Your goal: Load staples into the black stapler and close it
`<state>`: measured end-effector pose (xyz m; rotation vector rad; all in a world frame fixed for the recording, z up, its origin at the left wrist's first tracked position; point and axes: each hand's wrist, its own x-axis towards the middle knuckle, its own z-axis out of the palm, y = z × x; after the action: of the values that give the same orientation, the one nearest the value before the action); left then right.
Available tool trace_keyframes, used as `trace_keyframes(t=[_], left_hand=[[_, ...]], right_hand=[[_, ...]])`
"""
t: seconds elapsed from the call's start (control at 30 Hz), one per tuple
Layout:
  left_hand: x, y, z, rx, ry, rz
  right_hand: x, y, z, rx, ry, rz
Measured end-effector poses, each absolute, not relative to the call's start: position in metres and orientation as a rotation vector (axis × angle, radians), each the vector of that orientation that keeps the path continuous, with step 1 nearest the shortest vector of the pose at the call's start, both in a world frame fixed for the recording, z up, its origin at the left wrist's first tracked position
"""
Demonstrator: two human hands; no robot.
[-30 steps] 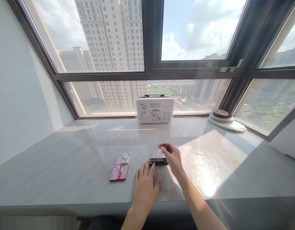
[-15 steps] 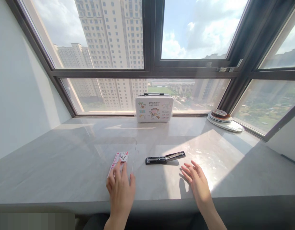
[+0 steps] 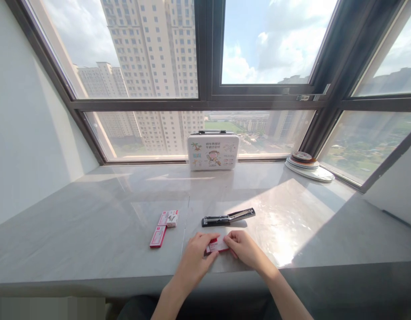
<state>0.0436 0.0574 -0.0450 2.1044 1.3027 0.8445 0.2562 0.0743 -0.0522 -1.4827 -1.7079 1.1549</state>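
Note:
A small red-and-white staple box (image 3: 219, 244) is held just above or on the counter near its front edge; which of the two I cannot tell. My left hand (image 3: 199, 253) has its thumb and fingers closed around the left end. At the right end, my right hand (image 3: 243, 249) pinches the box between thumb and fingers. Just beyond them lies a black stapler (image 3: 228, 218), unfolded, its metal channel showing. To the left, two flat pink-and-white boxes (image 3: 158, 236) lie end to end, beside a small white box (image 3: 172, 218) with a dark picture on it.
A white case (image 3: 213, 153) with cartoon prints and a dark handle stands against the window. Stacked plates (image 3: 307, 166) sit in the back right corner. The grey counter (image 3: 92, 231) carries everything, with its front edge close below my hands. Bright sunlight falls on its right side.
My left hand has left the boxes at the left and moved right. My right hand has come inward from the right. Both now grip the staple box in front of the stapler.

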Motion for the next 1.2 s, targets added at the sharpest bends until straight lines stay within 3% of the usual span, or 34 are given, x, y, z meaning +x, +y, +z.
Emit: trace_keyframes(t=[0.3,0.43,0.53,0.73,0.9,1.2], left_hand=[[0.046,0.076,-0.057,2.024,1.213,0.94],[0.044,0.076,-0.063,2.033,1.211,0.964],[0.044,0.077,-0.065,2.04,1.206,0.973],[0.044,0.076,-0.059,2.035,1.206,0.951],[0.044,0.076,-0.057,2.028,1.2,0.941],[0.044,0.076,-0.064,2.002,1.22,0.971]], right_hand=[[0.301,0.081,-0.052,-1.616,-1.682,1.064],[0.31,0.079,-0.042,-1.714,-1.752,0.802],[0.297,0.082,-0.025,-1.652,-1.954,0.593],[0.252,0.105,0.002,-1.527,-2.495,0.475],[0.25,0.112,0.0,-1.449,-2.511,0.464],[0.306,0.082,-0.038,-1.382,-2.042,0.718]])
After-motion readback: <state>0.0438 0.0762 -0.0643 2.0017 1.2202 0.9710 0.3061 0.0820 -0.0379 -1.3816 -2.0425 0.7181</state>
